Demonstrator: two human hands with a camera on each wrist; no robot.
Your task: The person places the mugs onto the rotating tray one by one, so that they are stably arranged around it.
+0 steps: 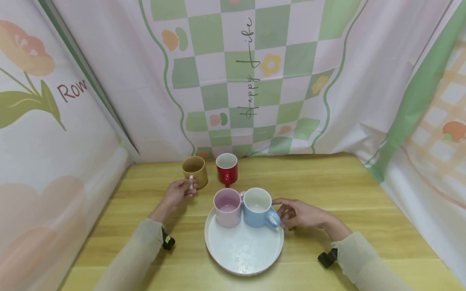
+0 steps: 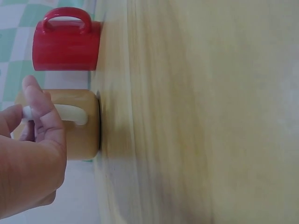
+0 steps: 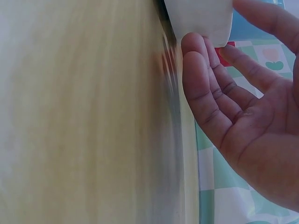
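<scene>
My left hand [image 1: 181,190] pinches the white handle [image 2: 70,113] of a tan mug [image 1: 199,176] at the back left of the table. To the right of that mug stands a red mug [image 1: 228,171] with a white inside. A round white tray [image 1: 244,250] bears a pink mug [image 1: 228,214] and a light blue mug [image 1: 255,214], side by side near its far rim. Beside the blue mug's handle [image 1: 274,218] is my right hand [image 1: 300,214], its fingers loosely bent. In the right wrist view those fingertips [image 3: 196,65] come right at the tray's edge [image 3: 201,21].
All of this stands on a wooden table [image 1: 320,250]. A printed cloth [image 1: 269,93] with green checks hangs along its back edge, and more cloth [image 1: 47,161] closes off the left and right sides.
</scene>
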